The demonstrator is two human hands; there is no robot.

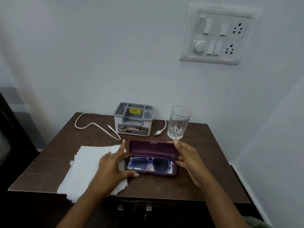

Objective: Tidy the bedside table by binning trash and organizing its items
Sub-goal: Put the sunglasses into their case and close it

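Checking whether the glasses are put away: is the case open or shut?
Open. The purple case has its lid raised behind the base, blue sunglasses lie visible inside, and the left hand and right hand hold its ends.

Cable (158,133) middle seemingly hidden behind organizer (117,122).

Surface (205,150) in front of me was dark brown, scuffed paler in patches. Glasses case (153,148) was plum, inside and out. Sunglasses (148,163) had a translucent blue frame and darker blue lenses. Tissue (88,163) was plain white. Organizer (120,119) was grey, with a yellow price sticker (135,110) in dark print and a photo label (133,130) with white lettering. Cable (92,124) was white. Tumbler (178,124) was clear, with a cut star pattern at the base. Wall (98,55) was pale blue-grey, switch plate (215,58) white.
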